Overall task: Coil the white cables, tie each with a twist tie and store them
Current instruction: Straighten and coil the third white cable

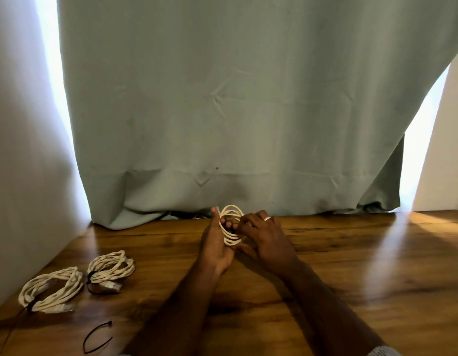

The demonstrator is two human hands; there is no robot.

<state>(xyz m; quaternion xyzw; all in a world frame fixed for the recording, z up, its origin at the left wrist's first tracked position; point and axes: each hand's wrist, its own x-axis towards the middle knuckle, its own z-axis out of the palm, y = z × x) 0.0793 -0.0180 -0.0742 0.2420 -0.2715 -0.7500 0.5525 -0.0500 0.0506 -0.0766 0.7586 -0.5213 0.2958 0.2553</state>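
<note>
- Coiling under way: a person's left hand [217, 242] holds a small coil of thin white cable [231, 226] upright above the far middle of the brown wooden desk [351, 265], close to the hem of a grey-green curtain [235, 111] hanging behind the desk's far edge.
- Left fingers are curled through the middle of the loops, their tips showing inside the ring; the thumb stands straight up beside the coil's left side.
- Right hand [264, 237], a silver ring on one finger, meets the coil from the right; its fingers are bent toward the loops and appear to pinch or guide a strand, though the exact contact is hidden behind the knuckles.
- Two larger coils of twisted white cable, the nearer one [52, 290] and the farther one [111, 268], lie by the desk's left edge, each already cinched with a dark tie.
- One loose black twist tie [97, 336], bent into an open arc, lies near the desk's front-left edge, well apart from both hands.
- Judged stage: third cable nearly wound, not yet tied.
- Next move likely calls for one hand to keep the loops bunched while the other reaches across for the loose tie; slackening the hold risks the loops springing apart.
</note>
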